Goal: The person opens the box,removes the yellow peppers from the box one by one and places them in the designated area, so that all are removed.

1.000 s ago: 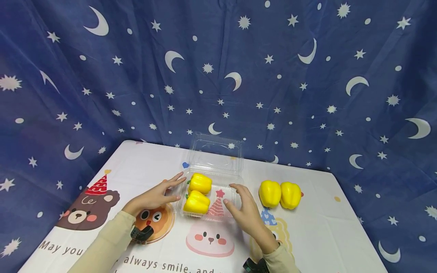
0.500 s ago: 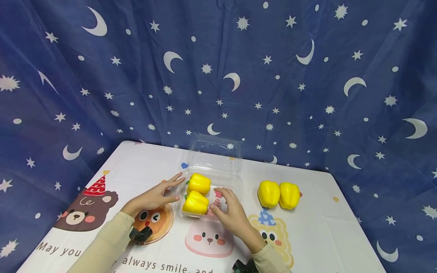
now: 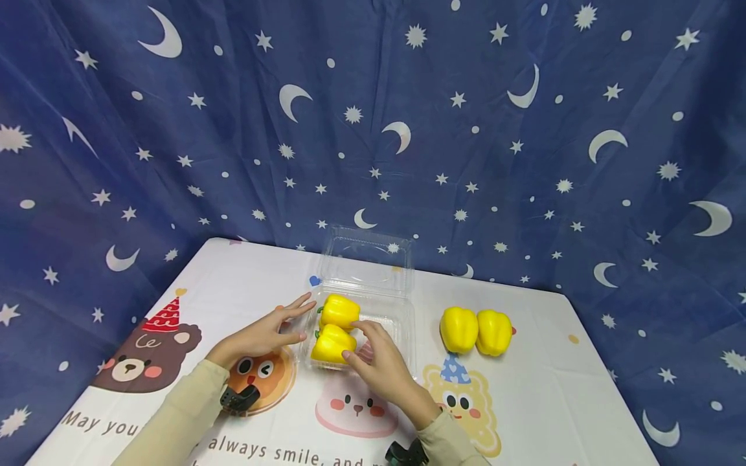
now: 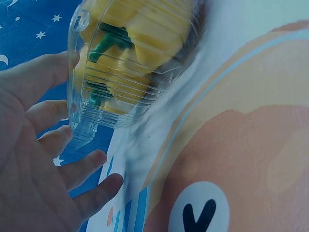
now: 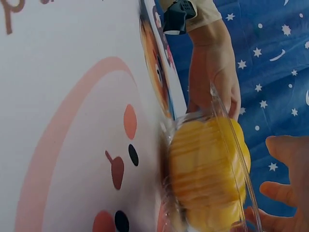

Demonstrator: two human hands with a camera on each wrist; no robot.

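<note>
Two yellow bell peppers, the far one (image 3: pixel 340 310) and the near one (image 3: pixel 329 345), lie side by side in the left half of a clear plastic clamshell box (image 3: pixel 397 323). Green stems on them point left. My left hand (image 3: pixel 263 334) is at the box's left side; in the left wrist view its straight, spread fingertips meet the clear rim (image 4: pixel 73 92). Over the box's front right, my right hand (image 3: pixel 386 367) holds its thumb and fingers apart by the near pepper's right side. The right wrist view shows those fingers (image 5: pixel 277 193) beside the rim, gripping nothing.
The box's clear lid (image 3: pixel 367 262) stands tilted back at the far side. Two more yellow bell peppers, a left one (image 3: pixel 458 330) and a right one (image 3: pixel 494 333), touch each other on the white printed tablecloth (image 3: pixel 553 388). A blue star-patterned curtain (image 3: pixel 373 129) hangs behind.
My right hand has moved left across the box, from its right edge to beside the peppers. My left hand has stayed at the left side, and the peppers show little movement.
</note>
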